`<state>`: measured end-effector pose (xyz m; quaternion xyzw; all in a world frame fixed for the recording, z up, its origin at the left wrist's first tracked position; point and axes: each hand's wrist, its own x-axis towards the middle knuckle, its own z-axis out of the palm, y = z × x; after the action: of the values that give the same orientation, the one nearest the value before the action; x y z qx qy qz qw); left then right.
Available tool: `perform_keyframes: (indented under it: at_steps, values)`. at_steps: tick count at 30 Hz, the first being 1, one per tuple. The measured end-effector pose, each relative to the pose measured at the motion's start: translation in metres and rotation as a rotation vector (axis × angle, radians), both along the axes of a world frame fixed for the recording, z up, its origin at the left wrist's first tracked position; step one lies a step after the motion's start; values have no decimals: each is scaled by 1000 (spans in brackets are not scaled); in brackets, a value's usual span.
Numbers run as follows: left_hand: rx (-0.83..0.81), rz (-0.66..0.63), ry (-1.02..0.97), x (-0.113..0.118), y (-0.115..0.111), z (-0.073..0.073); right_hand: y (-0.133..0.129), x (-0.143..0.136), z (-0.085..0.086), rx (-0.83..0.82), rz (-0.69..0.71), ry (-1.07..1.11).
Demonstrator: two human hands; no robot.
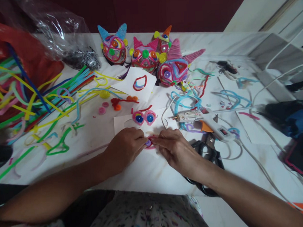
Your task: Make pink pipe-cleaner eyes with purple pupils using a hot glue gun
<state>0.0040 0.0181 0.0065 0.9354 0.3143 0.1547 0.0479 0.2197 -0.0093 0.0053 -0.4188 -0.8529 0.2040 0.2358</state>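
My left hand [125, 147] and my right hand [175, 147] meet low over a white paper sheet [120, 122]. Between their pinched fingertips is a small pipe cleaner piece [149, 143] with a purple coil inside a red and pink loop. Both hands are closed on its edges, and the fingers hide part of it. Just beyond lies a pair of pink pipe cleaner rings [144, 117] with dark blue coiled centres. A red pipe cleaner strip [148, 108] curves above the rings.
A glue gun [205, 119] lies right of the paper, with black scissors [207, 189] below it and cables around. Several decorated cat-like heads [144, 56] stand at the back. Loose pipe cleaners [46, 98] are heaped left; a phone [302, 156] is at far right.
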Motion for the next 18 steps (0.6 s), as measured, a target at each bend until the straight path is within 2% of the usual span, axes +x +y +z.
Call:
perform_keyframes:
  at_steps: [14,18]
  values:
    - [265,-50,154,5,-6,3,-2,-1,0,49,33,-34]
    - [292,-74,188,5,-6,4,-3,0,3,92,24,-52]
